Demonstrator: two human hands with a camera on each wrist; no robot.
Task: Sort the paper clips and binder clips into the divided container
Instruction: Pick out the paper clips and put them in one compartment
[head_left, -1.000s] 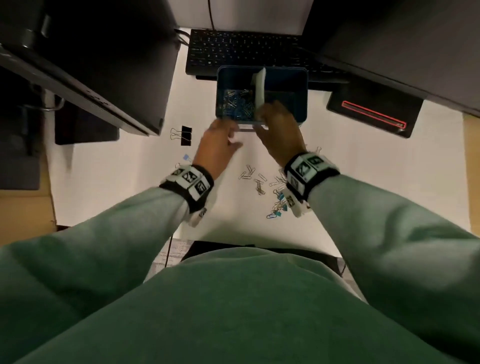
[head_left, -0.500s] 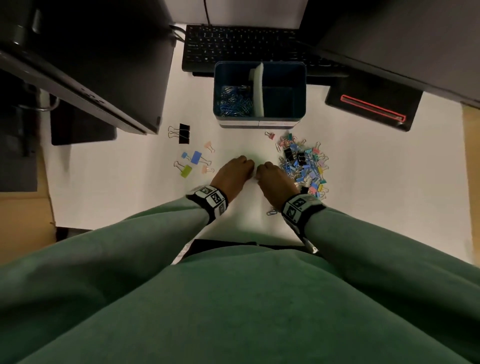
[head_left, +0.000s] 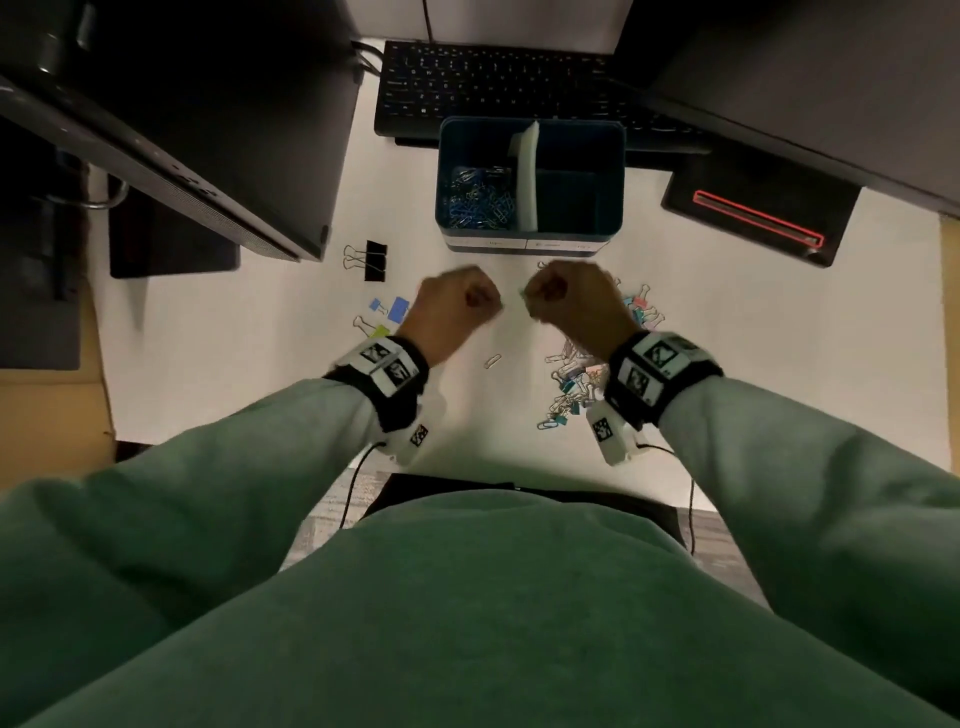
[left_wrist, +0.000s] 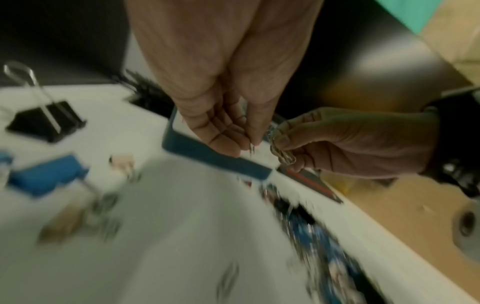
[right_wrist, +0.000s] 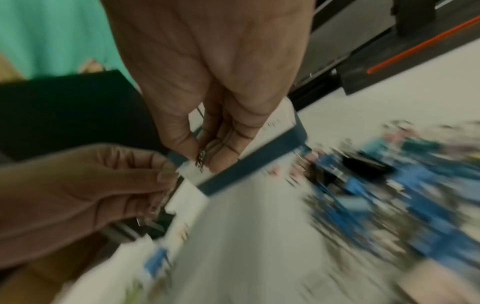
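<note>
The blue divided container (head_left: 530, 236) stands in front of the keyboard, with a white divider (head_left: 527, 171). Paper clips (head_left: 480, 202) lie in its left compartment; the right one looks dark and bare. My left hand (head_left: 467, 301) and right hand (head_left: 550, 296) hover side by side just before the container, both curled. In the left wrist view my left hand (left_wrist: 246, 144) pinches a few thin paper clips. My right hand (right_wrist: 205, 160) pinches a small bunch of paper clips (left_wrist: 281, 152). A mixed pile of clips (head_left: 571, 387) lies under my right wrist.
On the white table at the left lie a black binder clip (head_left: 375, 260), a blue one (head_left: 397, 307) and a green one (head_left: 382, 331). One loose paper clip (head_left: 492, 360) lies between my wrists. A keyboard (head_left: 498, 83), dark monitors and a black device with a red stripe (head_left: 758, 213) ring the back.
Both hands went from the container back down to the table near me, and have now lifted and moved forward toward the container, fingers curled on paper clips.
</note>
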